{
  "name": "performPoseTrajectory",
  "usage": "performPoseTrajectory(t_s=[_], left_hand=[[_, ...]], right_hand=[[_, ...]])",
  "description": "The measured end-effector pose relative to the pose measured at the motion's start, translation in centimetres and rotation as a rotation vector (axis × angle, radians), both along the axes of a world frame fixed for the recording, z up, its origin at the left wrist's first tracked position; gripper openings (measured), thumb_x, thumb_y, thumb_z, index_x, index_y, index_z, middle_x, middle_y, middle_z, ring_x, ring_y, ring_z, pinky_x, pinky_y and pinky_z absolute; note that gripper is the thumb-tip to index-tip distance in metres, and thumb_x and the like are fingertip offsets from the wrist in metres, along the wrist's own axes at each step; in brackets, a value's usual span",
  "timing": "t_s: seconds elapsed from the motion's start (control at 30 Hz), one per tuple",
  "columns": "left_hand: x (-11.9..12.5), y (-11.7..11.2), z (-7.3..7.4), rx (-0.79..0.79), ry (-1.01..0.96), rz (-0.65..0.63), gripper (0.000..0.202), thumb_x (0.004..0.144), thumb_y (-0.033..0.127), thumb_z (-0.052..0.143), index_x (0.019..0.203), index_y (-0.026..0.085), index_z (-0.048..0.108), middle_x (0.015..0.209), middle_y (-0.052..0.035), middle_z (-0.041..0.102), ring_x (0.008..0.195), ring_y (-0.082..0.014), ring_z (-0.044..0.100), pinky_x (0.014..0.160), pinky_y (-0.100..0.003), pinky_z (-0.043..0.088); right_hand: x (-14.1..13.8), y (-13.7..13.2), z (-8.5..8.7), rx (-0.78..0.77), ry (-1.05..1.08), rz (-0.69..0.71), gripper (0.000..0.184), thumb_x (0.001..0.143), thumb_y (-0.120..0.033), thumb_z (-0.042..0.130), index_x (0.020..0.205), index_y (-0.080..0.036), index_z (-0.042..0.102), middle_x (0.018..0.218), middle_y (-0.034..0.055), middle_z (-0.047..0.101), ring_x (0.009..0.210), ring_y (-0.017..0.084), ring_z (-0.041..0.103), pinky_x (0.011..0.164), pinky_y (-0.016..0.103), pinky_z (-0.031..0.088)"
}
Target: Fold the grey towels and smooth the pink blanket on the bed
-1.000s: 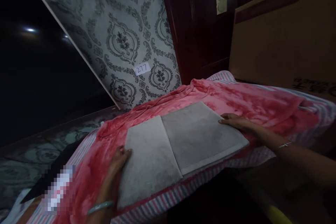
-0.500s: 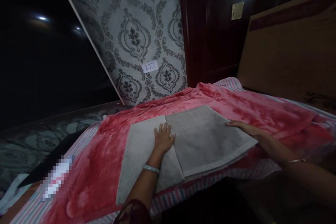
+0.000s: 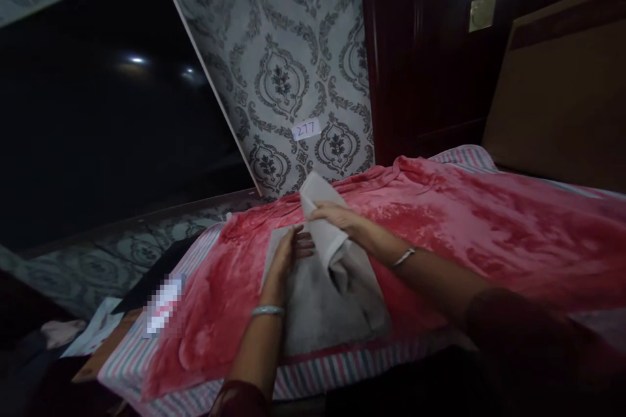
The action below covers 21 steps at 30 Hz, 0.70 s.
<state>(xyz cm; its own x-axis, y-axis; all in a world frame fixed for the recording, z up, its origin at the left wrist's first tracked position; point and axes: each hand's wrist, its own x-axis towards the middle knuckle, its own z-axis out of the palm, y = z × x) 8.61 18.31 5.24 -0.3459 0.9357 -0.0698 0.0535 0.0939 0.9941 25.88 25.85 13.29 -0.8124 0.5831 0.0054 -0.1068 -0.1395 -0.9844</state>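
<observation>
A flat-screen television [image 3: 107, 117], dark and reflecting two lights, stands at far left, beyond the left far corner of the red plush blanket [image 3: 440, 228], the landmark for this report. Left of the blanket lie a brown board [image 3: 107, 345] and a pale sheet [image 3: 98, 326]; a pixelated patch obscures an item at its left edge. Beneath the blanket, a striped cloth [image 3: 337, 368] shows along the left and near edges. The left hand [image 3: 288, 253], with a bracelet [image 3: 267, 311] at the wrist, is over the blanket's left-centre part, fingers apart, beside the raised fold of the grey cloth [image 3: 317, 319]; whether its fingertips press on the fabric cannot be determined. The grey cloth rests on the blanket, left of its centre and near its front edge, one part flat and one lifted. A paper slip [image 3: 306, 129] marked "277" is on the patterned wall beyond the blanket. The right hand [image 3: 345, 221], wearing a thin bangle [image 3: 403, 257], is clamped on the lifted fold above the blanket. Beyond the blanket, a dark red panel [image 3: 430, 65] carries a gold-coloured plate [image 3: 482, 13]. Beyond the blanket's right far side stands a cardboard carton [image 3: 562, 91]; its contents are hidden.
</observation>
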Motion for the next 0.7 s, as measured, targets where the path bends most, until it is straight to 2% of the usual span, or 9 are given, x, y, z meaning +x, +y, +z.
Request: performPoseTrajectory(t_s=[0.1,0.17,0.23,0.33,0.43,0.47,0.53,0.6,0.7], left_hand=[[-3.2,-3.1,0.2,-0.077,-0.239,0.117,0.075,0.092,0.073,0.039,0.133,0.012,0.057,0.097,-0.0124,0.074,0.068,-0.0194,0.070,0.063,-0.034,0.058],[-4.4,-4.6,-0.4,-0.138,-0.294,0.120,0.064,0.089,0.066,0.053,0.121,0.011,0.064,0.083,-0.0090,0.073,0.063,-0.0200,0.068,0.059,-0.033,0.056],[-4.7,-5.4,-1.4,-0.140,-0.297,0.100,0.054,0.082,0.056,0.068,0.111,0.011,0.068,0.079,-0.0087,0.073,0.067,-0.0219,0.070,0.061,-0.032,0.055],[-4.1,-4.9,-2.4,-0.085,-0.182,0.138,0.044,0.068,0.043,0.083,0.097,0.012,0.071,0.075,-0.0085,0.074,0.071,-0.0239,0.071,0.064,-0.031,0.054],[-3.2,-3.7,-2.5,-0.104,-0.045,0.193,0.032,0.062,0.032,0.087,0.083,0.013,0.071,0.065,-0.0066,0.071,0.063,-0.0230,0.068,0.060,-0.030,0.052],[-3.1,-3.3,-2.4,-0.109,-0.029,0.205,0.028,0.061,0.028,0.086,0.079,0.013,0.071,0.062,-0.0057,0.070,0.061,-0.0223,0.066,0.059,-0.030,0.051],[-3.1,-3.1,-2.3,-0.087,-0.027,0.230,0.024,0.060,0.023,0.084,0.077,0.014,0.071,0.061,-0.0037,0.069,0.061,-0.0209,0.065,0.058,-0.028,0.050],[-3.6,-3.6,-2.3,-0.051,-0.017,0.268,0.024,0.060,0.022,0.081,0.080,0.014,0.071,0.063,-0.0015,0.069,0.063,-0.0199,0.065,0.059,-0.026,0.050],[-4.6,-5.5,-2.7,-0.029,0.025,0.345,0.025,0.060,0.024,0.079,0.082,0.014,0.071,0.063,-0.0011,0.069,0.063,-0.0202,0.065,0.056,-0.026,0.049]], right_hand=[[-4.5,-4.0,-2.5,-0.043,-0.226,0.123,0.050,0.075,-0.011,0.058,0.125,-0.013,0.055,0.056,-0.0061,0.057,0.046,0.012,0.052,0.049,0.021,0.045],[-5.6,-5.7,-4.6,-0.051,-0.341,0.179,0.061,0.076,-0.008,0.056,0.137,-0.010,0.048,0.057,-0.0048,0.059,0.044,0.013,0.053,0.046,0.022,0.044],[-5.2,-6.1,-6.5,-0.051,-0.376,0.189,0.064,0.077,-0.008,0.054,0.140,-0.008,0.046,0.061,-0.0026,0.063,0.044,0.013,0.054,0.043,0.021,0.042],[-2.9,-3.9,-8.7,0.040,-0.319,0.093,0.051,0.079,-0.013,0.052,0.130,-0.013,0.058,0.071,-0.0011,0.067,0.044,0.009,0.051,0.043,0.019,0.039],[0.5,0.2,-10.6,0.246,-0.233,-0.247,0.038,0.079,-0.020,0.052,0.113,-0.017,0.067,0.076,0.0004,0.068,0.050,0.010,0.052,0.047,0.021,0.042],[1.6,1.6,-11.2,0.313,-0.220,-0.391,0.036,0.079,-0.021,0.053,0.110,-0.018,0.068,0.078,0.0015,0.068,0.056,0.011,0.055,0.051,0.021,0.044],[3.7,3.9,-12.7,0.380,-0.220,-0.553,0.036,0.077,-0.024,0.055,0.110,-0.018,0.068,0.088,0.0042,0.069,0.074,0.015,0.061,0.064,0.024,0.050],[5.2,5.2,-14.3,0.388,-0.237,-0.581,0.039,0.077,-0.029,0.057,0.113,-0.017,0.067,0.095,0.0061,0.069,0.085,0.018,0.063,0.073,0.028,0.052],[6.3,5.6,-16.8,0.372,-0.249,-0.519,0.040,0.081,-0.040,0.056,0.112,-0.017,0.067,0.097,0.0068,0.071,0.084,0.020,0.064,0.074,0.032,0.053]])
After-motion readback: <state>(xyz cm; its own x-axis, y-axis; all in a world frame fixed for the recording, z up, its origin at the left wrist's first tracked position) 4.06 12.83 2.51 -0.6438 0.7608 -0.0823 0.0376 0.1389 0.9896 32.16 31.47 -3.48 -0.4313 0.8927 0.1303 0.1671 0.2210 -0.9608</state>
